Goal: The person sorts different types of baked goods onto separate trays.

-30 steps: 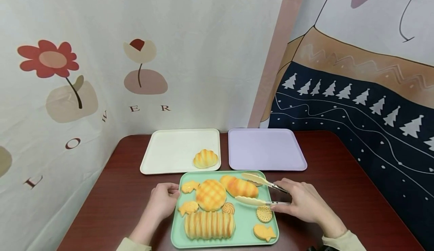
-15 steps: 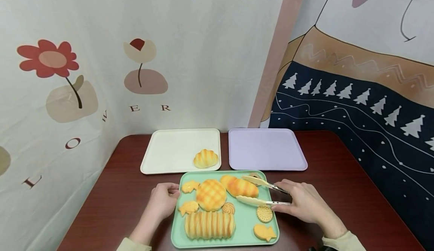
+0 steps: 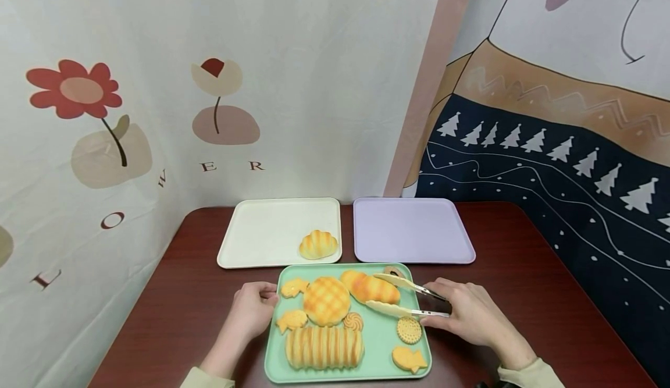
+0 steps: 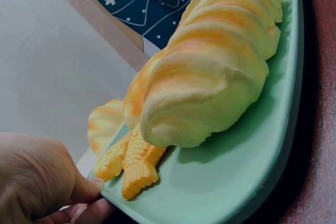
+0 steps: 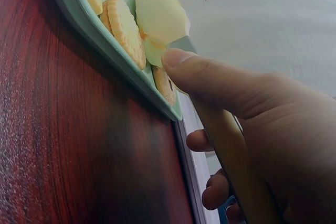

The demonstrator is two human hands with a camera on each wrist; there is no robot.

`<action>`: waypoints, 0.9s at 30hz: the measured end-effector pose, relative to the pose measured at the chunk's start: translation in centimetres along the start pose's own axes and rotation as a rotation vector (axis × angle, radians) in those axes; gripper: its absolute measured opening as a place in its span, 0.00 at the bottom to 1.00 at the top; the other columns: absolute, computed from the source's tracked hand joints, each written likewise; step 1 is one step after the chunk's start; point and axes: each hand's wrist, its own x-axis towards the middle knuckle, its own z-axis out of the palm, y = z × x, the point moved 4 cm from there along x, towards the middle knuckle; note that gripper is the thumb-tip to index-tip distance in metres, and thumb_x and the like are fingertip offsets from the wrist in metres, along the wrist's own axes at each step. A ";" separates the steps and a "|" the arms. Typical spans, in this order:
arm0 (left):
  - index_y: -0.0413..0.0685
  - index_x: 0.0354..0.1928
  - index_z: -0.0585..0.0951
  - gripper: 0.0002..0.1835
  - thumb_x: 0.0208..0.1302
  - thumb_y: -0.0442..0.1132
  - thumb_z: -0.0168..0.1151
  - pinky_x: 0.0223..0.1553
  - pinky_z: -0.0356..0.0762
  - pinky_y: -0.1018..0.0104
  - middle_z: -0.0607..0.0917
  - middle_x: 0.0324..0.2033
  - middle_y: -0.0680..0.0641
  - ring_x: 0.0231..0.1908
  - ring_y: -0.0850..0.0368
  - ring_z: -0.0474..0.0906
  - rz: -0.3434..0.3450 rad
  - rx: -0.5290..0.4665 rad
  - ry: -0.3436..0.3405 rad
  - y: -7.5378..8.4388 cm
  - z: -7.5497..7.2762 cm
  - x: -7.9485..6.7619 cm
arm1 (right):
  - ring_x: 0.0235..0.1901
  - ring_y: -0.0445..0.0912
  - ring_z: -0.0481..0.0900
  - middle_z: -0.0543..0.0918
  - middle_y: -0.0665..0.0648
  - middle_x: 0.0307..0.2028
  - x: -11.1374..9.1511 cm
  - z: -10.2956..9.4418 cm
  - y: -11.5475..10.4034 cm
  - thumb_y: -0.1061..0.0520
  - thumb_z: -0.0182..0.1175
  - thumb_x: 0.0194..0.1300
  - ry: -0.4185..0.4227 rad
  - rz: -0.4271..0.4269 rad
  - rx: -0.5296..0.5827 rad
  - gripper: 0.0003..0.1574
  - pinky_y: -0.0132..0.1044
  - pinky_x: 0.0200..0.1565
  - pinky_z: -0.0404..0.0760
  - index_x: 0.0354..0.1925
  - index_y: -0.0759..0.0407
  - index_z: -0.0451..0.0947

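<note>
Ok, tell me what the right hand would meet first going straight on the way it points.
Its tongs would probably meet the bread roll between their spread arms first; whether they touch it now is unclear.

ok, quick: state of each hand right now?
Left hand: closed, pinching the green tray by its edge.
Right hand: closed, holding the tongs, whose tips are apart.

In the head view, the tongs [image 3: 391, 309] partly hide a brown cookie [image 3: 394, 270] on the green tray [image 3: 378, 347]; the right hand [image 3: 468, 309] covers the tongs' rear; the lower edge crops 2 sleeves [image 3: 533, 374] and an unclear dark object [image 3: 503, 384].
</note>
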 end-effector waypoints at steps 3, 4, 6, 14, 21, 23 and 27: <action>0.35 0.46 0.89 0.09 0.67 0.30 0.66 0.42 0.83 0.54 0.88 0.32 0.51 0.36 0.55 0.84 0.005 0.002 -0.001 0.0 0.0 0.0 | 0.36 0.34 0.81 0.86 0.40 0.46 -0.1 0.1 0.0 0.24 0.69 0.62 0.008 -0.010 0.006 0.36 0.39 0.37 0.83 0.57 0.45 0.86; 0.35 0.46 0.89 0.09 0.67 0.30 0.66 0.42 0.83 0.54 0.88 0.32 0.51 0.36 0.55 0.84 0.006 0.002 -0.001 0.0 0.0 0.0 | 0.36 0.33 0.81 0.86 0.40 0.46 -0.1 0.1 0.0 0.25 0.69 0.62 0.011 -0.010 0.009 0.36 0.39 0.37 0.83 0.57 0.45 0.86; 0.35 0.46 0.89 0.09 0.67 0.30 0.66 0.42 0.83 0.54 0.88 0.32 0.51 0.36 0.55 0.84 0.008 0.002 0.000 0.1 0.0 0.0 | 0.36 0.33 0.81 0.86 0.39 0.46 -0.1 0.1 0.1 0.25 0.70 0.62 0.015 -0.008 0.012 0.36 0.39 0.37 0.83 0.56 0.45 0.87; 0.36 0.46 0.89 0.09 0.67 0.30 0.66 0.42 0.83 0.55 0.87 0.32 0.51 0.37 0.54 0.84 0.007 0.003 0.000 0.1 0.0 0.1 | 0.36 0.33 0.81 0.86 0.40 0.46 -0.2 0.1 0.2 0.25 0.68 0.64 0.005 -0.002 0.031 0.36 0.38 0.36 0.83 0.57 0.46 0.87; 0.36 0.47 0.89 0.09 0.68 0.30 0.66 0.42 0.83 0.54 0.87 0.33 0.51 0.37 0.55 0.84 -0.009 0.007 -0.006 0.0 0.0 0.1 | 0.39 0.34 0.83 0.86 0.41 0.49 -0.2 -0.2 0.2 0.26 0.67 0.65 0.012 -0.002 0.031 0.36 0.39 0.38 0.84 0.58 0.47 0.87; 0.36 0.47 0.89 0.09 0.68 0.30 0.65 0.42 0.83 0.54 0.87 0.33 0.51 0.37 0.55 0.84 -0.012 0.008 -0.009 -0.1 0.0 0.1 | 0.39 0.35 0.84 0.87 0.42 0.49 -0.2 -0.2 0.2 0.26 0.68 0.65 0.017 0.001 0.032 0.37 0.39 0.38 0.84 0.58 0.48 0.87; 0.35 0.47 0.89 0.09 0.68 0.30 0.65 0.42 0.84 0.54 0.87 0.33 0.51 0.37 0.55 0.84 -0.006 0.005 -0.010 -0.1 0.1 0.1 | 0.39 0.36 0.84 0.87 0.44 0.49 -0.2 -0.4 0.1 0.28 0.70 0.64 0.042 -0.011 0.036 0.36 0.38 0.36 0.84 0.57 0.50 0.87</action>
